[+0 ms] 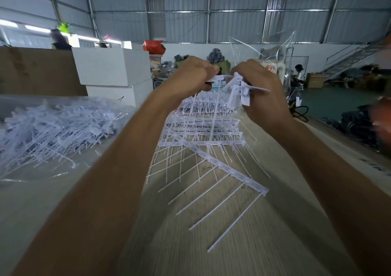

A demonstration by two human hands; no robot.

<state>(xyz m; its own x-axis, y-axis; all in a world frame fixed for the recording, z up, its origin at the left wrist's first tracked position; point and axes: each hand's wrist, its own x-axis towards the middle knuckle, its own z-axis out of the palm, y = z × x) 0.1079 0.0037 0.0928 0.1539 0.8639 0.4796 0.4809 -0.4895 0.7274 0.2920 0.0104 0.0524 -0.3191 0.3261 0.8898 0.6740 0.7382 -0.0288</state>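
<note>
Fingers (208, 68) of both hands pinched white plastic tag strips (236, 89).
I saw my left hand (188, 75) and right hand (261, 94) holding them above the pale wooden table (211, 244).

White plastic all round: the bundle of ties (239, 89) held up looks smooth and faintly translucent, matt rather than shiny, and the single tie (215, 78) beside it is the same stuff. So are the comb strips (230, 174) lying flat, with thin, stiff stems. Under them the worktop (232, 244) shows pale wood grain with a dull finish (a few dark scuffs on it). Off to the side there's a clear plastic bag (25, 177), glossy and crinkled. Behind, brown matt cardboard (38, 72), smooth white blocks (110, 66) and ribbed metal wall sheeting (179, 1).
</note>
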